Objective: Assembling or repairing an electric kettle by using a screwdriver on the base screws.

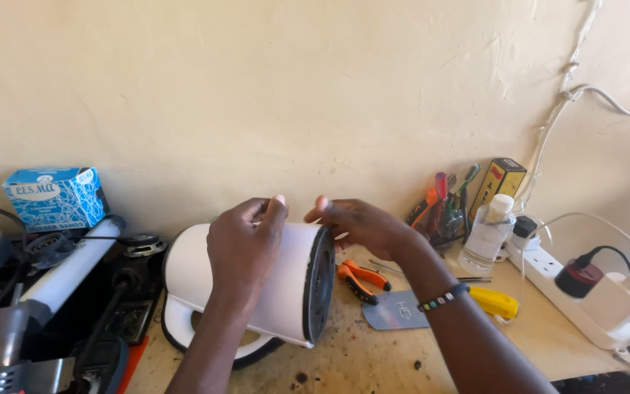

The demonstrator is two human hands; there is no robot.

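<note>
A white electric kettle (286,281) lies on its side near the middle of the wooden counter (373,357), its dark round base turned to the right and its handle low toward the front edge. The left hand (246,252) lies over the top of the kettle body, fingers curled down on the far side, its grip closed on the white wall. The right hand (362,222) reaches in from the right, its grip closed on the upper rim just beside the dark base, fingertips nearly meeting those of the left hand. A beaded bracelet (442,298) circles the right wrist.

Just right of the kettle, orange-handled pliers (361,279) lie on the counter, with a flat grey metal blade (395,310) and a yellow handle (496,302) beyond them. Toward the back edge, against the wall, stand a clear plastic bottle (485,235), a bundle of screwdrivers (442,204) and a yellow-and-black box (499,182). A white power strip (577,299) runs along the right edge with plugs in it. At the back left corner sits a blue box (56,197), with a white tube (74,266) and dark tools in front of it.
</note>
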